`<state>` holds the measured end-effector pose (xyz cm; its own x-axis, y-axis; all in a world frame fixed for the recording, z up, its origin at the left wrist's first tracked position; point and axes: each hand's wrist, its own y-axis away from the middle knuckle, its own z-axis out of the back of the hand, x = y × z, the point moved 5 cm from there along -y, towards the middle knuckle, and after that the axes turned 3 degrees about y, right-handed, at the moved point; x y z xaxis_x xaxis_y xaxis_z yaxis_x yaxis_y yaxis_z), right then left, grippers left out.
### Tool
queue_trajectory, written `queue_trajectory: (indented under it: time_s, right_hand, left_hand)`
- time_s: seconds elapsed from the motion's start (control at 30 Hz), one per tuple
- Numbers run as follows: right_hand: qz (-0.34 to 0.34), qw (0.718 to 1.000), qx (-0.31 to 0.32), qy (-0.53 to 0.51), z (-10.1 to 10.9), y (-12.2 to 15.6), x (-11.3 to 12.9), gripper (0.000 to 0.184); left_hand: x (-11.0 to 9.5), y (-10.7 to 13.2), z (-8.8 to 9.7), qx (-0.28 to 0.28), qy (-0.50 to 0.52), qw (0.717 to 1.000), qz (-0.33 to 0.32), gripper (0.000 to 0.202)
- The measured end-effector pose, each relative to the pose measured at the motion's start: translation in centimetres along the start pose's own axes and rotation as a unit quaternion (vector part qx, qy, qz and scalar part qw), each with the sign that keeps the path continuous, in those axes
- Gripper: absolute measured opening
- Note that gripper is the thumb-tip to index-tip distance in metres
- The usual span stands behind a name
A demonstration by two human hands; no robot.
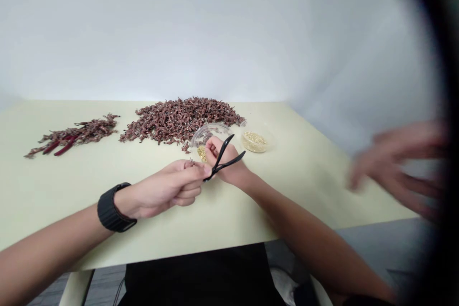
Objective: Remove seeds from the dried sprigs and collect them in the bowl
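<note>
Big heap dried red-brown sprigs (181, 119), smaller pile (71, 135) L, dish w/ pale grains (254, 141).

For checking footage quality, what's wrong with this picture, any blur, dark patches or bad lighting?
In the head view, a dark, blurred shape covers the right edge, another person's hand is badly blurred, the left hand and right hand look sharper, and soft light leaves only faint shadows on the tabletop.

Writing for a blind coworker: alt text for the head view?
Two hands work over a pale table: the left hand pinches something tiny, the right hand holds a black V-shaped tool. Behind lie piles of dried reddish-brown sprigs and clear dishes of golden grains. Another person's blurred hand shows at right.
</note>
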<state>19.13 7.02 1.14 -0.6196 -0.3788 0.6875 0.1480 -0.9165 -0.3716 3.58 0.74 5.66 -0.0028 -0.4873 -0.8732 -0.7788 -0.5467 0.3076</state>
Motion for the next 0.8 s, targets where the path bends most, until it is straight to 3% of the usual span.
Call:
queue_trajectory:
  time_s: [0.13,0.27,0.37,0.6,0.8]
  right_hand:
    - [0.021,1.000,0.001,0.011,0.3,0.1,0.6,0.006]
    - [0.025,1.000,0.001,0.019,0.6,0.2,0.8,0.008]
    - [0.018,1.000,0.005,-0.012,0.7,0.3,0.7,0.008]
    - [-0.078,0.976,0.041,-0.197,0.5,0.2,-0.1,0.014]
    - [-0.152,0.935,0.073,-0.311,-0.1,0.0,-0.7,0.021]
  left_hand:
    - [0.4,0.4,4.6,0.067,-0.133,0.988,0.044,0.025]
    - [0.1,1.0,9.6,0.053,-0.303,0.949,0.074,0.033]
    - [-0.6,1.2,12.0,0.036,-0.406,0.910,0.076,0.035]
    - [-1.1,0.5,14.9,-0.025,-0.540,0.840,0.038,0.035]
    - [-0.7,-0.2,14.1,-0.092,-0.618,0.781,0.007,0.037]
